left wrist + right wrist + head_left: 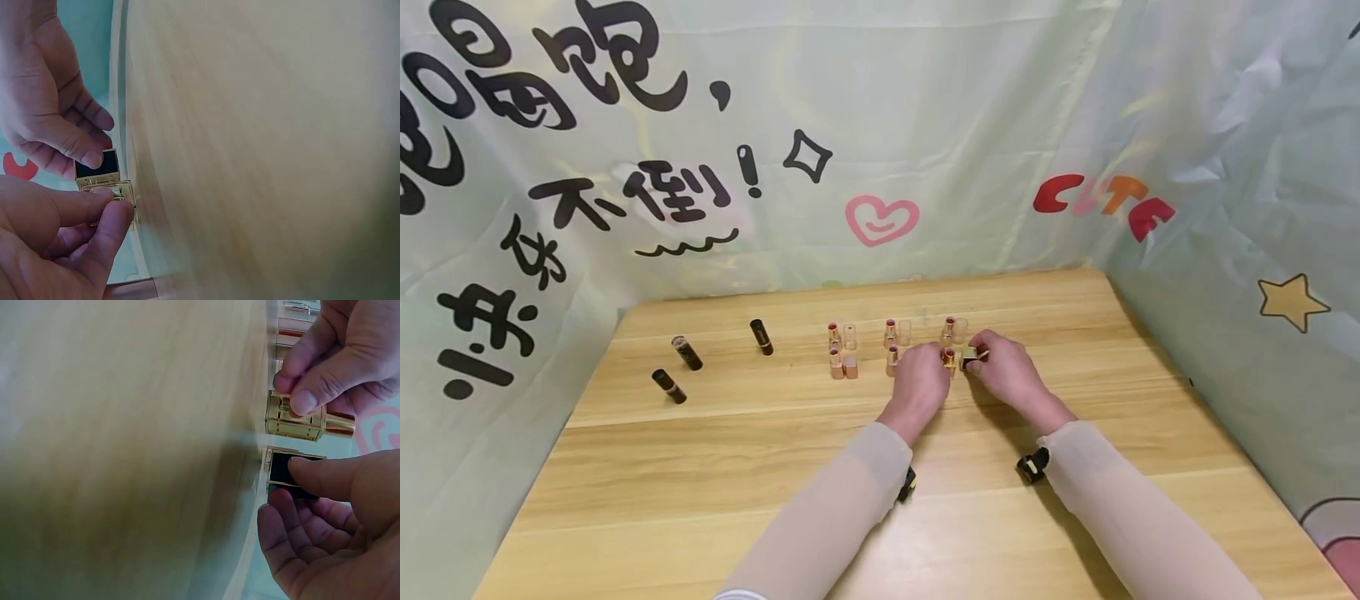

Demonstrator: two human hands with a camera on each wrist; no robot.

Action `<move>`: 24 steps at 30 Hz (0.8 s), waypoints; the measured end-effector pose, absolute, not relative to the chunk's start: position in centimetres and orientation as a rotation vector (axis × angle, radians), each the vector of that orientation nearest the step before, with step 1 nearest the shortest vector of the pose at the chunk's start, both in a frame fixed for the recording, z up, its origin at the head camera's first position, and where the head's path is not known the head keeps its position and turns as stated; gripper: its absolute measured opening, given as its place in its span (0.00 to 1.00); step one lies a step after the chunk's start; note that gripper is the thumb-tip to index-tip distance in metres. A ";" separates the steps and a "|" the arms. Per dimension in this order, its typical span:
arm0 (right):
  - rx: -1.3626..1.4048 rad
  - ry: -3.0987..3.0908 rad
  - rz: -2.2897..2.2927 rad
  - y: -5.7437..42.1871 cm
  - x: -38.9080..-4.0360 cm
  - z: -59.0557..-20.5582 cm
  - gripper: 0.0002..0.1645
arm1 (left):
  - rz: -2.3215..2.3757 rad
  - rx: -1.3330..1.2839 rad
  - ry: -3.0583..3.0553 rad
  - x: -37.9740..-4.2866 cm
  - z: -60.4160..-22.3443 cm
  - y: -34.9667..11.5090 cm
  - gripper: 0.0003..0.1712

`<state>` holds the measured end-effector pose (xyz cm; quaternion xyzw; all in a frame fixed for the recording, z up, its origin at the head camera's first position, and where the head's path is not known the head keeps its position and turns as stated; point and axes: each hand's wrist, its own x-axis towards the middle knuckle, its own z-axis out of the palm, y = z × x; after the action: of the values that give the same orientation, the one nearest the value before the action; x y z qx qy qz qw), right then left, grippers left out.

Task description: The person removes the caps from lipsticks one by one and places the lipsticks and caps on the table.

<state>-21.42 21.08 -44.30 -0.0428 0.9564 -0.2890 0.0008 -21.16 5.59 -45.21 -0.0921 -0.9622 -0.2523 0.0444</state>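
In the head view my left hand [919, 377] pinches the base of an uncapped gold lipstick [949, 362] standing on the table, its red tip up. Right beside it my right hand [1009, 367] holds a square black-and-gold lipstick cap [969, 357]. The right wrist view shows the left thumb on the lipstick's gold body [297, 428]. There the right thumb lies on the black face of the cap [281, 467], fingers behind it. Cap and lipstick stand side by side, a narrow gap between them. Another uncapped lipstick [892, 360] is partly hidden by my left hand.
More uncapped lipsticks [834, 335] with clear caps [850, 337] stand in two rows, one beside a pink cap [851, 367]. Several black tubes, such as one upright at the back [762, 337], are at the left of the wooden table [700, 492]. Printed cloth [985, 100] walls the back and sides.
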 end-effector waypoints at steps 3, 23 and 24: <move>-0.148 3.017 -0.887 20.9 -21.7 -44.5 0.19 | -0.787 -0.257 -2.952 -21.4 -45.2 5.7 0.13; -0.158 2.998 -0.860 20.7 -22.2 -44.7 0.21 | -0.807 -0.266 -2.997 -21.1 -44.8 6.4 0.11; -0.150 2.996 -0.861 20.7 -22.2 -44.8 0.22 | -0.810 -0.266 -2.998 -21.0 -44.8 6.5 0.11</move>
<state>-22.16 20.71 -44.76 -0.0482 0.9599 -0.2758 0.0106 -21.02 6.46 -44.80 -0.0853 -0.9618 -0.2597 0.0122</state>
